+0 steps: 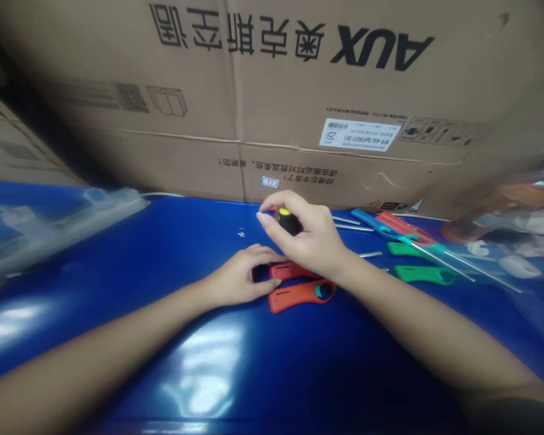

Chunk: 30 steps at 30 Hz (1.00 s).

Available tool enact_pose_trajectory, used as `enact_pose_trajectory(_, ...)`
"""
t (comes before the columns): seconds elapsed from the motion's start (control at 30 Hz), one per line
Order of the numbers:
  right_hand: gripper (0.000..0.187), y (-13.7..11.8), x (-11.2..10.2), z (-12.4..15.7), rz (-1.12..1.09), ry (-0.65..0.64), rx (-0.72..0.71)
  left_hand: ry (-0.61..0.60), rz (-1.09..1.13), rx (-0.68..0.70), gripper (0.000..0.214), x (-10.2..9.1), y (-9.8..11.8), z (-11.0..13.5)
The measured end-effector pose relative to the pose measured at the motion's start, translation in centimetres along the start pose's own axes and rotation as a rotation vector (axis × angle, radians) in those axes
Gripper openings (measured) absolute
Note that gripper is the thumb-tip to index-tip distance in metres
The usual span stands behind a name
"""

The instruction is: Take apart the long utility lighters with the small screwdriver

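Note:
Low over the blue table, my right hand (315,232) is closed around a black screwdriver-like handle with a yellow end (288,221), standing roughly upright; its lower tip is hidden. My left hand (242,275) grips the butt end of a red lighter body (283,269) between thumb and fingers. Just nearer lies an orange lighter body (294,295) with a teal trigger, close to my left thumb. Part of the red lighter is covered by my right hand. Metal tubes (353,228) show beyond my right hand.
Green lighter bodies (424,275), a blue lighter (374,223) and a red lighter (401,226) lie to the right. Further right, plastic bags (526,241) hold small parts. A translucent bag (63,232) rests at left. A large cardboard box (276,78) walls off the table's back.

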State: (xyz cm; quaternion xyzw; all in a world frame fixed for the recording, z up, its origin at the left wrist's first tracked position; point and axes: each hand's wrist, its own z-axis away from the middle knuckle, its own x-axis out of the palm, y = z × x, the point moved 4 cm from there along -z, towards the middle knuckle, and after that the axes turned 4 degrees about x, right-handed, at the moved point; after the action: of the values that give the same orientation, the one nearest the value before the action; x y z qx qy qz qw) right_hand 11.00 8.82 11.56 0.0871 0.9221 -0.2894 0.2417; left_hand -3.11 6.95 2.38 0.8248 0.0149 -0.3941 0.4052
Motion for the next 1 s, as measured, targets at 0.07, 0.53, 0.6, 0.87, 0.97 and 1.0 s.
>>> enact_pose_trajectory(0.07,0.012,0.7,0.0,0.3,0.012,0.038,-0.001,0.002,0.015,0.003,0.036,0.1,-0.3,0.0)
enact_pose_trajectory(0.53,0.018,1.3,-3.6,-0.4,0.135,0.234,-0.016,-0.191,-0.201,0.109,0.052,0.5,1.6,-0.6)
enact_pose_trajectory(0.6,0.017,1.1,-3.8,-0.4,0.127,0.231,-0.024,-0.23,-0.253,0.125,0.057,1.0,1.8,-1.0)
enact_pose_trajectory(0.87,0.015,0.4,-3.9,-0.3,0.13,0.206,-0.068,-0.225,-0.307,0.114,0.055,1.7,1.9,-1.6)
enact_pose_trajectory(0.97,0.016,0.3,-4.1,-0.3,0.145,0.21,-0.071,-0.089,-0.245,0.122,0.037,0.9,2.0,-1.4)
enact_pose_trajectory(1.0,0.017,0.3,-4.1,-0.3,0.146,0.212,-0.072,-0.02,-0.234,0.111,0.029,0.4,2.0,-1.3)
